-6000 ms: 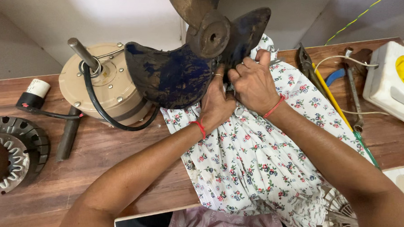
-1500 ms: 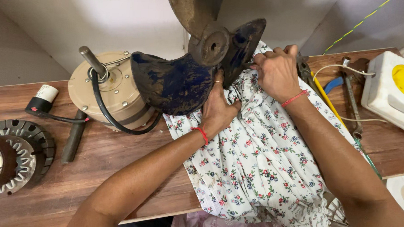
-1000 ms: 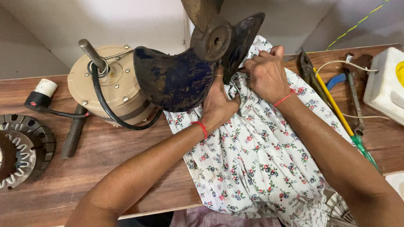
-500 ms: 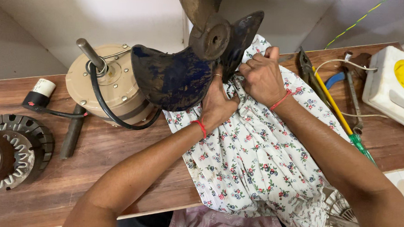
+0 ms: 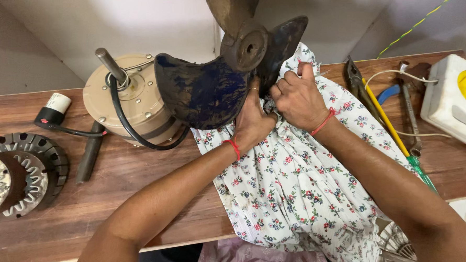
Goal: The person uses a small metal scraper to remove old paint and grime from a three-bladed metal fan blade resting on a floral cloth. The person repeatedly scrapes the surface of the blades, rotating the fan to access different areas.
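Dirty dark-blue three-blade metal fan propeller (image 5: 214,88) stands at tabletop (image 5: 136,195) back edge; left hand (image 5: 252,121) braces its blade, right hand (image 5: 297,97) fingers bunch white floral cloth (image 5: 303,191) just right of hub.

The motor (image 5: 132,108) blocks the left side, tools (image 5: 396,114) crowd the right. Bare wooden table (image 5: 136,195) lies open in front.

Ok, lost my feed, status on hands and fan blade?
Left hand braces dark fan blade. Right hand bunches floral cloth against it. Motor close beside.
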